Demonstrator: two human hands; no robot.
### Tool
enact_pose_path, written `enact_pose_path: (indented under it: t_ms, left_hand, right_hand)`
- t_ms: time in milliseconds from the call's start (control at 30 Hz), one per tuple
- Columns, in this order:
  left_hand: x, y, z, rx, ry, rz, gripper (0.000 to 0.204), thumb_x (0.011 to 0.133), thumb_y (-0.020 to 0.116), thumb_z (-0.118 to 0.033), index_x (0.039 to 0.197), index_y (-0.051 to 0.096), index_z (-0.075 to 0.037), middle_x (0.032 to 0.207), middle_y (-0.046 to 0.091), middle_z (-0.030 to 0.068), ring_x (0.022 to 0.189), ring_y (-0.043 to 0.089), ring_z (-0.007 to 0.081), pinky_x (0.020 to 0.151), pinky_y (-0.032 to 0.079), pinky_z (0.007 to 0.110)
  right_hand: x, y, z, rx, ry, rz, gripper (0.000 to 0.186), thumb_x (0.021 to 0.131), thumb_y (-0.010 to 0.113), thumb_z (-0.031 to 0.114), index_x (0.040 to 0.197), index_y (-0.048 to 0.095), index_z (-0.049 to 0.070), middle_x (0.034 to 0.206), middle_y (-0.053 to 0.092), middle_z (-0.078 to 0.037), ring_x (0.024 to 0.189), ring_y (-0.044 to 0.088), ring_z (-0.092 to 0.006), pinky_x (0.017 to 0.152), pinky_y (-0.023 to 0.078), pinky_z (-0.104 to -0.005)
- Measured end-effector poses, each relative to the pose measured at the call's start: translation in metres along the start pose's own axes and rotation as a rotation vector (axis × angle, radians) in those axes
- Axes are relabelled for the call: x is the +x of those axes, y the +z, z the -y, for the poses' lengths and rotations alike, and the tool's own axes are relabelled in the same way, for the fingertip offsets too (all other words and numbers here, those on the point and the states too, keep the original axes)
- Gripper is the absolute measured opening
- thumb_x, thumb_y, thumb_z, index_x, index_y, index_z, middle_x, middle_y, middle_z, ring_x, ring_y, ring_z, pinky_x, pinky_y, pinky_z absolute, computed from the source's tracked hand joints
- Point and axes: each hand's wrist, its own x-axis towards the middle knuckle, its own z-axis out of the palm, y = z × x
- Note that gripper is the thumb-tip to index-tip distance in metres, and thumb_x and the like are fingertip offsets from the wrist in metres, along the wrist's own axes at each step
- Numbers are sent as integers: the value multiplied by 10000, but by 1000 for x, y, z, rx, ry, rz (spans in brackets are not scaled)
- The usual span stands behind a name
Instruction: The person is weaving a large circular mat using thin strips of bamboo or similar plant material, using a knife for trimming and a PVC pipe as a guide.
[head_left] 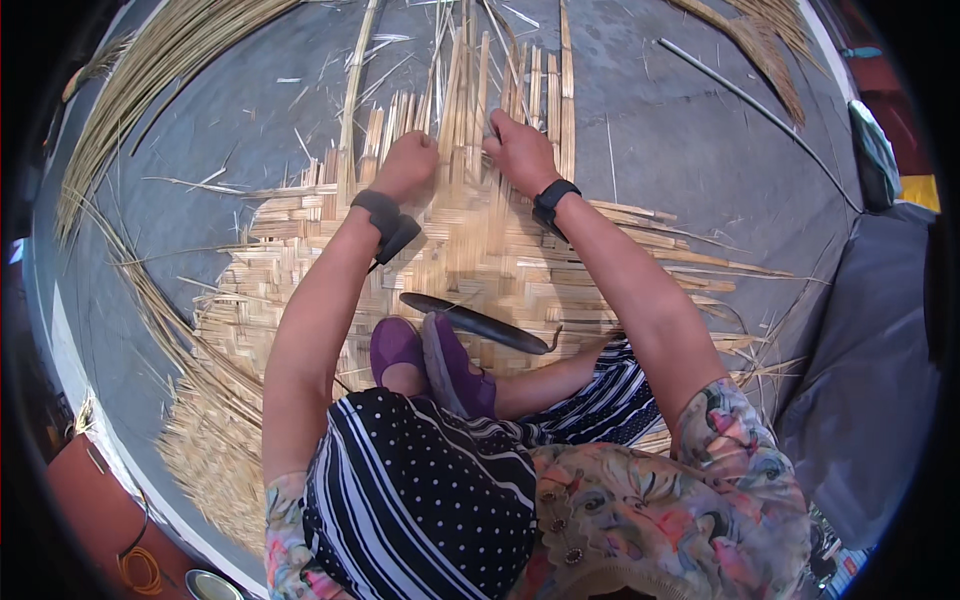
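Note:
A mat woven from flat, pale split-reed strips [480,255] spreads under me, with loose strip ends sticking out at its far side and right side. My left hand [408,166] is closed at the mat's far edge, beside the upright strips; its fingertips are hidden. Just to its right, my right hand [522,152] is also closed, its thumb and fingers pinched at an upright reed strip [483,100]. A long dark tool [475,322] with a thin hooked end lies across the mat in front of my purple shoes [397,345].
Bundles of long thin reeds [150,90] curve along the far left; more reeds [745,50] lie far right near a thin pale rod [745,98]. Scraps litter the grey floor [660,130]. A dark grey cloth-like covering [860,370] stands at the right.

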Motion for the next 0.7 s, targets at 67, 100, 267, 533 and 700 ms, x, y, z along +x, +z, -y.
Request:
enact_pose_path:
  t_ms: [67, 100, 267, 533, 700]
  left_hand:
    - [1, -7, 3, 13, 56, 59, 184, 850, 546, -108, 983, 608, 2, 867, 654, 179, 849, 642, 304, 749, 489, 391]
    - [1, -9, 4, 11, 88, 124, 191, 845, 543, -97, 995, 611, 2, 853, 648, 168, 833, 638, 287, 734, 485, 378]
    - [-11, -2, -1, 65, 193, 51, 236, 801, 556, -47, 1027, 610, -7, 825, 618, 165, 799, 620, 309, 726, 485, 383]
    - [-62, 40, -23, 733, 701, -108, 187, 817, 630, -60, 1000, 609, -27, 908, 578, 144, 887, 607, 353, 743, 524, 424]
    - [-63, 56, -19, 981, 882, -56, 59, 789, 623, -97, 827, 582, -79, 857, 560, 92, 842, 603, 289, 716, 494, 407]
  right_hand:
    - [10, 4, 0, -16, 62, -12, 219, 888, 618, 181, 998, 513, 23, 840, 682, -198, 760, 670, -383, 684, 534, -439]
    - [15, 6, -1, -55, 164, 8, 240, 893, 620, 171, 1018, 495, 7, 824, 676, -199, 739, 687, -360, 673, 555, -434]
    - [22, 3, -12, 862, 386, 245, 134, 923, 583, 54, 1004, 492, -1, 811, 661, -139, 708, 710, -221, 585, 583, -347]
    - [-10, 11, -11, 781, 235, 88, 194, 928, 631, 48, 1094, 533, 31, 988, 671, -100, 726, 662, -142, 606, 563, -272]
    - [-84, -5, -11, 299, 3, -319, 296, 905, 532, 36, 1200, 546, 7, 1097, 590, -187, 902, 622, -335, 822, 501, -399]
